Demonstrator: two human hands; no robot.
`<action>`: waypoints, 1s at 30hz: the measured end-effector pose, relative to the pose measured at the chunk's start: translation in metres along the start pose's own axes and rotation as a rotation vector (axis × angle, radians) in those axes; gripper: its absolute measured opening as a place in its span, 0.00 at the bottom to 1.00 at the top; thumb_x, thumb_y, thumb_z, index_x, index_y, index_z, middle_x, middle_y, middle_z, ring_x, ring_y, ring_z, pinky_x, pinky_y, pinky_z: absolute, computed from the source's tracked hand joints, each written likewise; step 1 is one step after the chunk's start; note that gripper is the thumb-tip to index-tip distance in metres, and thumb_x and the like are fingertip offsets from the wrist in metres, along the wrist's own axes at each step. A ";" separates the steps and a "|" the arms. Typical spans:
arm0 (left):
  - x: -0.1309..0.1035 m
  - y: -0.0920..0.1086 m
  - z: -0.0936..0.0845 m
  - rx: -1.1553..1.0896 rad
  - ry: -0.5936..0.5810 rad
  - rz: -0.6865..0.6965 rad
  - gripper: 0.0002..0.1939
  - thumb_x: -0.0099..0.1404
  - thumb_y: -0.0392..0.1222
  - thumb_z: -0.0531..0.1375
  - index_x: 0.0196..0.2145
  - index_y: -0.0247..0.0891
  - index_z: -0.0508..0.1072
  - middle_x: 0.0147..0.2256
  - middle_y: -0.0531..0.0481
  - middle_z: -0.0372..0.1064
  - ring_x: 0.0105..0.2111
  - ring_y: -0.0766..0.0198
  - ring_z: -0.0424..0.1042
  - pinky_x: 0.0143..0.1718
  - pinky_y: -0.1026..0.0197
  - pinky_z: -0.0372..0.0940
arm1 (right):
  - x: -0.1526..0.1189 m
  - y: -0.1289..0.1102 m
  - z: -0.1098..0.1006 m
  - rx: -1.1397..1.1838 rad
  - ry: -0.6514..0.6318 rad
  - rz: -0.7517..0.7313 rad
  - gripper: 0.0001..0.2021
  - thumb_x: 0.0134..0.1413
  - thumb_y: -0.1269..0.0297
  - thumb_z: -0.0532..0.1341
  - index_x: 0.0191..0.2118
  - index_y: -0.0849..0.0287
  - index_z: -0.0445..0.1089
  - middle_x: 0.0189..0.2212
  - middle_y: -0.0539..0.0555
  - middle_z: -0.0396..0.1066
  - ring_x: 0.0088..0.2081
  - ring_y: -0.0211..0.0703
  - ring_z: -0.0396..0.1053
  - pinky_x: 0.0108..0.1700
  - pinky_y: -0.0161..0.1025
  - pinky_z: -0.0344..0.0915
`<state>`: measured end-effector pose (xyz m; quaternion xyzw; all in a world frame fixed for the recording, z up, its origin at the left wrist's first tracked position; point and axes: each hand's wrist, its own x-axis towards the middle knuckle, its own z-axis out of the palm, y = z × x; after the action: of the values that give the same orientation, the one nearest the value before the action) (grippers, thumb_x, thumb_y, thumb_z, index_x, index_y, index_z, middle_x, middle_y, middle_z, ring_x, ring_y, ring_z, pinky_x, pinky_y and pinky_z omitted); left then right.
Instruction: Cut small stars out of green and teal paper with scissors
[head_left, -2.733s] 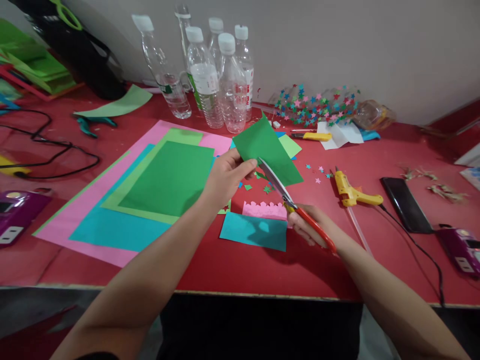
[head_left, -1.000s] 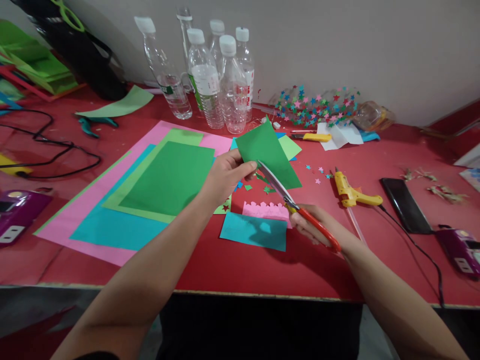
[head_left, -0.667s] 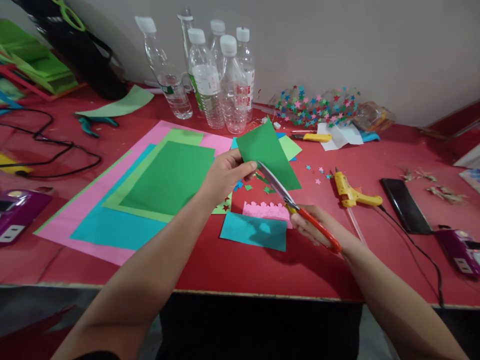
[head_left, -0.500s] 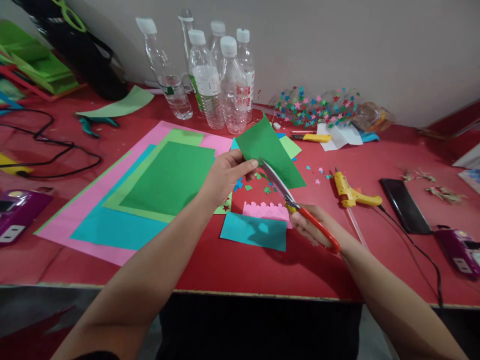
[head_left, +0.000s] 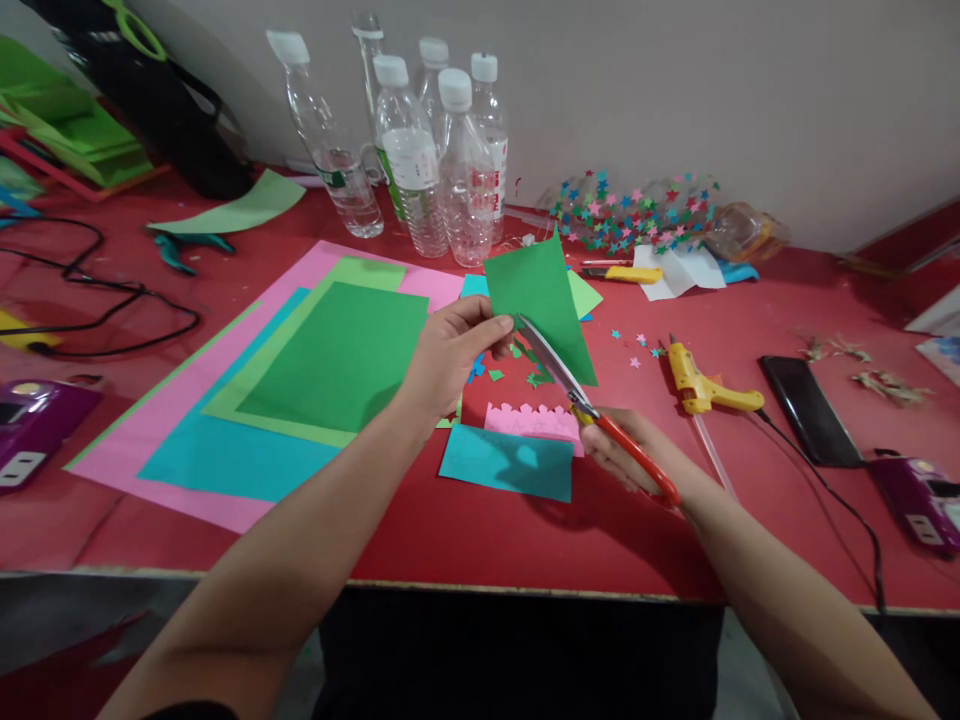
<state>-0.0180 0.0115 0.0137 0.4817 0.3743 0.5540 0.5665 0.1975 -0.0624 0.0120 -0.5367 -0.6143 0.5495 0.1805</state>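
Red table point(head_left: 465, 540) against plain grey wall point(head_left: 750, 90), soft even light

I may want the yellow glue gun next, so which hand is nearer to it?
Right. The right hand, gripping the red-handled scissors, sits just left of and below the glue gun. The left hand, pinching the green paper, is farther left.
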 end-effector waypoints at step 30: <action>0.002 -0.003 -0.003 0.081 -0.013 -0.015 0.07 0.53 0.38 0.63 0.20 0.36 0.68 0.18 0.56 0.65 0.19 0.73 0.63 0.23 0.67 0.57 | 0.003 0.004 0.002 -0.032 -0.003 -0.054 0.23 0.53 0.40 0.55 0.24 0.56 0.54 0.14 0.43 0.53 0.14 0.30 0.49 0.17 0.33 0.45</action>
<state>-0.0200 0.0144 0.0106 0.5050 0.3964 0.5310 0.5531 0.1964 -0.0619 0.0072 -0.5220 -0.6376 0.5353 0.1856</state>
